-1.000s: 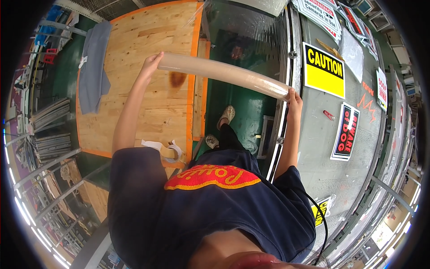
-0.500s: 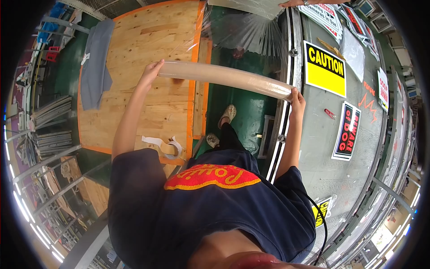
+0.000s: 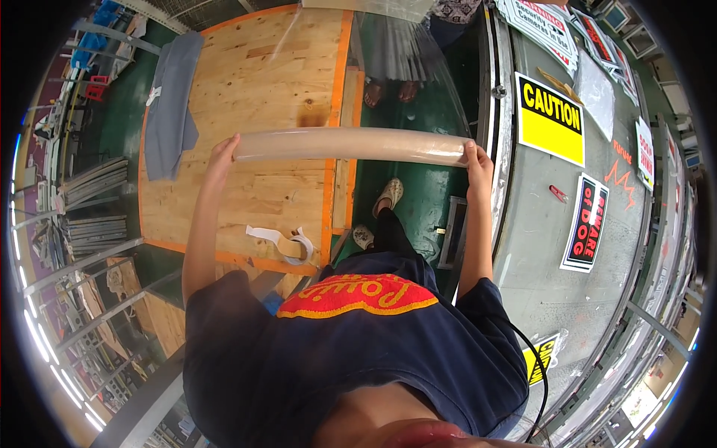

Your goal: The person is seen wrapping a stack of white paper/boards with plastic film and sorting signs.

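A long roll of clear plastic film [image 3: 351,145], tan at its core, is stretched level across in front of me. My left hand [image 3: 223,155] is closed around its left end, above the wooden table. Its right end is gripped by my right hand [image 3: 479,163], with the thumb on top, just left of the grey worktable. A sheet of thin clear film [image 3: 403,63] spreads away from the roll toward a pale board [image 3: 366,7] at the far edge, gathered in creases there.
Left lies the orange-edged wooden table [image 3: 261,82], with grey cloth [image 3: 168,112] and a loosened white tape roll [image 3: 297,248]. On the grey worktable [image 3: 523,201] are a yellow-black sign [image 3: 551,119], a black-red sign [image 3: 585,222] and a red-handled tool [image 3: 558,193]. Another person's feet [image 3: 373,93] show beyond the film.
The roll has come nearer to me and turned level, its right end shifting left off the worktable's edge. The other person's hand on the far board has left view; their feet now show.
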Demonstrator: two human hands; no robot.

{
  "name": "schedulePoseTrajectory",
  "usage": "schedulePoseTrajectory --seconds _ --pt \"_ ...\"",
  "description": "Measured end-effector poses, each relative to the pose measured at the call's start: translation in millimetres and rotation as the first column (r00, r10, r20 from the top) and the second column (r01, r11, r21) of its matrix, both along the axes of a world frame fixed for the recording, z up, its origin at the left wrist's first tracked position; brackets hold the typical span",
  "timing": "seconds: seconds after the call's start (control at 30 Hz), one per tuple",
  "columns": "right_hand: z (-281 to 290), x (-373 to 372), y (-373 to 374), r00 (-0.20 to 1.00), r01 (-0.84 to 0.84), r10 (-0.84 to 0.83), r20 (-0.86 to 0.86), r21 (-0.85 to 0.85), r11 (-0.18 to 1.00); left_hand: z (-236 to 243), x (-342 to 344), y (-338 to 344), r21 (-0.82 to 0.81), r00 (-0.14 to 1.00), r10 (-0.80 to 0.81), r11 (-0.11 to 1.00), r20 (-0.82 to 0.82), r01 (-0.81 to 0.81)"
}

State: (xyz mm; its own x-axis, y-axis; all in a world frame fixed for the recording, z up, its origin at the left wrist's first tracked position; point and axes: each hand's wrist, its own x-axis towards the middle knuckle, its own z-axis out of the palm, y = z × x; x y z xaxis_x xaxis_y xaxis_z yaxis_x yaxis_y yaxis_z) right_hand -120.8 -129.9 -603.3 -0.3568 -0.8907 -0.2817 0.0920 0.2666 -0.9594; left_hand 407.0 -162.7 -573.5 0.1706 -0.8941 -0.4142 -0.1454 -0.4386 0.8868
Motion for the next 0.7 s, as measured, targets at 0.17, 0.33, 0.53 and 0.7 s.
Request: schedulePoseTrajectory --seconds 0.17,0.33,0.53,0.7 --pt "-10.6 19.6 0.6 0.998 -0.065 0.064 0.028 0.030 0.997 1.2 32.7 13.7 0.105 0.997 0.062 0.992 0.042 -0.066" --pt "-21.2 37.0 11.0 0.993 -0.094 0.089 0.080 0.058 0.994 3.2 46.4 35.9 0.143 0.995 0.078 0.986 0.066 -0.087" --pt "-28.2 43.8 24.1 0.994 -0.104 0.099 0.046 0.114 0.988 -0.3 48.0 57.3 0.178 0.996 0.077 0.981 0.035 -0.082" --pt "-29.4 41.9 24.9 0.995 -0.101 0.098 0.036 0.110 0.989 -5.0 40.9 64.0 0.183 0.997 0.082 0.980 0.002 -0.081"
